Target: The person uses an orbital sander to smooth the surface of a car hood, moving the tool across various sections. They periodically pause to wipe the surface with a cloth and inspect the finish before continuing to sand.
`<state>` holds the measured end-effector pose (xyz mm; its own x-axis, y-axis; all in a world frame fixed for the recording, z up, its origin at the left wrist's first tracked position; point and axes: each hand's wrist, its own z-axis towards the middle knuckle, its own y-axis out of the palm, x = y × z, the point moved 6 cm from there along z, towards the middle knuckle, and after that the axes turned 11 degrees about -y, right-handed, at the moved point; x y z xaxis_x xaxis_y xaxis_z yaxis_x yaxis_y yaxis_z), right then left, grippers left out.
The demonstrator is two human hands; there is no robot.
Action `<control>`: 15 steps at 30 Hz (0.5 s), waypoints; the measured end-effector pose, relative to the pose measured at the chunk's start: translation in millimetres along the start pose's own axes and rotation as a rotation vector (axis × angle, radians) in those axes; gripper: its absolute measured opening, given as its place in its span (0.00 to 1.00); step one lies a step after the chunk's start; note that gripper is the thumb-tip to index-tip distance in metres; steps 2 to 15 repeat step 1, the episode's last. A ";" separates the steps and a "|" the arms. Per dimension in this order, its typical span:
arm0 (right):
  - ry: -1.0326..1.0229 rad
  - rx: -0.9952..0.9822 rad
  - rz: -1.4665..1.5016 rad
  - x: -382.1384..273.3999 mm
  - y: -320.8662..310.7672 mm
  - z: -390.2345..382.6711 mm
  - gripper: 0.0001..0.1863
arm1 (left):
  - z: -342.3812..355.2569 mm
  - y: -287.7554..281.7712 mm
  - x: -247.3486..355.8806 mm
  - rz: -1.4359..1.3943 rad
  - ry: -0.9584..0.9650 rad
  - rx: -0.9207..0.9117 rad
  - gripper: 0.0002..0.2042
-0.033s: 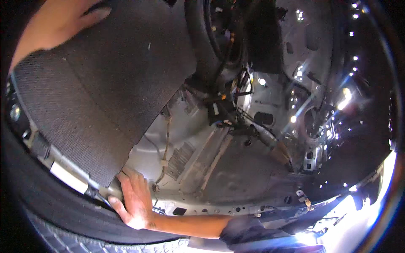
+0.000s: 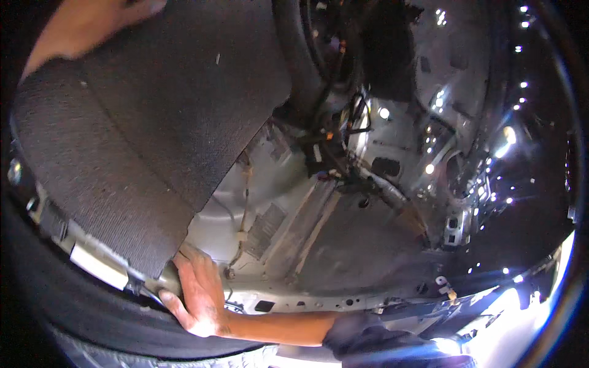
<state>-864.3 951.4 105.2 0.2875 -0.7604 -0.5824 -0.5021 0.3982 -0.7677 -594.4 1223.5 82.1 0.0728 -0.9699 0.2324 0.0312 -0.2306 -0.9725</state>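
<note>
A large dark ribbed mat or trunk liner [image 2: 141, 141] covers the left half of the view, with a crease along it. My left hand [image 2: 80, 27] lies over its far left part, cut off by the picture's rim; its thumb points right, apart from the rest. At the mat's near corner is my right hand [image 2: 199, 291], palm down, with the thumb spread and the fingers reaching to the mat's edge on the metal sill. The fingertips are partly out of sight. My right forearm [image 2: 276, 328] comes in from the lower right in a dark sleeve.
Bare grey metal of a car body [image 2: 227, 214] shows right of the mat. A wire harness [image 2: 245, 196] runs along it, and a dark wiring cluster [image 2: 322, 153] sits beyond. Below the hand lie the perforated sill [image 2: 319, 305], a white strip [image 2: 98, 267] and dark trim [image 2: 135, 328].
The whole view has shifted slightly. My left hand sits a little higher at the picture's rim; my right hand stays at the mat's corner.
</note>
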 end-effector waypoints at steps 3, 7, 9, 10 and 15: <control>0.018 0.017 0.039 -2.9 -0.4 -0.4 0.38 | 5.8 8.1 7.0 -0.009 0.016 -0.021 0.24; 0.018 0.017 0.039 -2.9 -0.4 -0.4 0.38 | 5.8 8.1 7.0 -0.009 0.016 -0.021 0.24; 0.018 0.017 0.039 -2.9 -0.4 -0.4 0.38 | 5.8 8.1 7.0 -0.009 0.016 -0.021 0.24; 0.018 0.017 0.039 -2.9 -0.4 -0.4 0.38 | 5.8 8.1 7.0 -0.009 0.016 -0.021 0.24; 0.018 0.017 0.039 -2.9 -0.4 -0.4 0.38 | 5.8 8.1 7.0 -0.009 0.016 -0.021 0.24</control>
